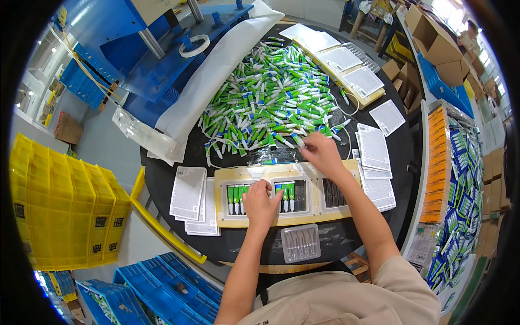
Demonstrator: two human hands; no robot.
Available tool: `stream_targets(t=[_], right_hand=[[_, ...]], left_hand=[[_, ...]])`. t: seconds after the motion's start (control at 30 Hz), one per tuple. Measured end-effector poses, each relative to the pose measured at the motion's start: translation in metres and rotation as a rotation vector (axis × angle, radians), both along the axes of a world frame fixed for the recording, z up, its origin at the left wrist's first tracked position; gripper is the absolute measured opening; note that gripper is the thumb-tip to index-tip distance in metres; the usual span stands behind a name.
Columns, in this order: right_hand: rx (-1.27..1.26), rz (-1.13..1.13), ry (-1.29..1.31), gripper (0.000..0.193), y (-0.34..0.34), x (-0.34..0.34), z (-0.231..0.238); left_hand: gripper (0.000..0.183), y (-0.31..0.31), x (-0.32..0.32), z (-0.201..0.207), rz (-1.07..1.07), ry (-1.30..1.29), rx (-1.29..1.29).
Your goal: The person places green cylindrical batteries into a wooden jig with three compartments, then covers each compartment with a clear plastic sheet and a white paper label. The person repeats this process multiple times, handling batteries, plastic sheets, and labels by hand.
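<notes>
In front of me lies a pale yellow frame [262, 219] with clear plastic blister trays set in its openings. The left opening holds a row of green tubes with white caps [235, 199], and a few more tubes [288, 196] stand in the middle one. Between these two groups rests my left hand [261, 205], thumb and fingers apart, its fingertips over the middle tray. My right hand [320, 151] is pinched at the near edge of a big heap of tubes [265, 97], on a small green-and-white tube [297, 140]. The right opening's tray [333, 193] shows dark, unfilled slots.
White printed cards lie in stacks left [188, 192] and right [374, 149]. A loose blister tray [300, 244] sits near the front edge. A second frame [346, 67] with cards is at the back right. A blue machine [173, 59] stands far left, beside yellow crates [65, 206].
</notes>
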State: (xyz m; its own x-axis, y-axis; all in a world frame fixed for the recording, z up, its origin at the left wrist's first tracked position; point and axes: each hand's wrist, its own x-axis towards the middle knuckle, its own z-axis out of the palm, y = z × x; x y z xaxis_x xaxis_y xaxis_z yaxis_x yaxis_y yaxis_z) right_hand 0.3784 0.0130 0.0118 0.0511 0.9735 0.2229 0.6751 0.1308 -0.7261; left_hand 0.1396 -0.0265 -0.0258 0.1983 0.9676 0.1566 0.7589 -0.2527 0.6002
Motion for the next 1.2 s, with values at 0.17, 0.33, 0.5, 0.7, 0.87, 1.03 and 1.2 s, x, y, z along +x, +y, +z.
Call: stream_targets(t=[0.17,0.33,0.5,0.7,0.87,1.03,1.2], right_hand=[[0.326,0.358,-0.415,0.029,-0.099,-0.018,0.004],[0.296,0.347,-0.640,0.031,-0.106,-0.042,-0.024],[0.362,0.259,-0.289,0.033,-0.098,-0.042,-0.024],[0.072,-0.202,-0.399,0.012,0.003,-0.014,-0.032],[-0.063,-0.267,-0.474,0.010,0.020,-0.011,-0.043],[0.127,-0.221,-0.219,0.016,-0.075,-0.009,-0.002],[0.335,0.167,-0.518,0.028,-0.133,-0.037,0.002]], left_hand=[[0.026,-0.003,0.002,0.000,0.027,-0.006,0.039],[0.032,-0.012,-0.016,0.007,0.026,-0.026,0.129],[0.038,-0.035,-0.023,0.016,-0.316,-0.066,0.195],[0.037,0.015,0.003,0.013,-0.391,0.012,0.300],[0.029,0.132,0.048,-0.001,-0.567,0.245,0.450],[0.020,0.167,0.063,0.000,-0.852,0.719,0.474],[0.017,0.131,0.045,0.021,-0.469,-0.188,0.104]])
